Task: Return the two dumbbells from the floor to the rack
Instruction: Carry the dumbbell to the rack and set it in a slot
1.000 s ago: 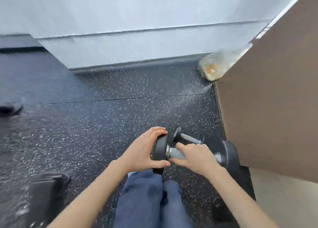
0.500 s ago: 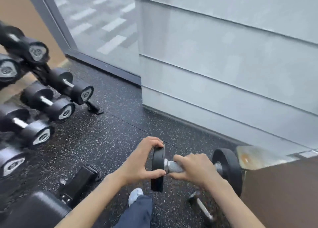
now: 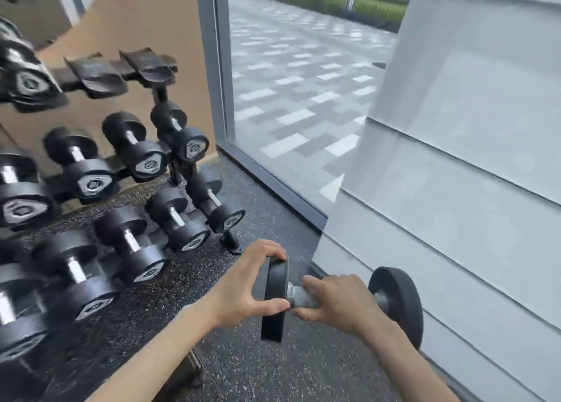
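Note:
I hold a black dumbbell [image 3: 397, 301] with round heads and a steel handle in the air, roughly level, at lower centre. My left hand [image 3: 246, 286] clasps its left head [image 3: 274, 304] by the rim. My right hand [image 3: 340, 303] is wrapped around the handle. The dumbbell rack [image 3: 165, 98] stands to the left, tiers filled with several black dumbbells [image 3: 136, 149]. Its top tier shows two bare cradles [image 3: 121, 69]. The second floor dumbbell is out of view.
Speckled black rubber floor [image 3: 273, 365] lies below. A glass wall with a grey frame [image 3: 218, 67] rises behind the rack, and a pale grey panelled wall [image 3: 470, 158] runs close along the right. A dark bench part [image 3: 188, 368] sits under my left forearm.
The dumbbell has come up off the floor in both hands. My view has swung left and upward from the floor corner to the rack; the small second dumbbell dropped out of sight.

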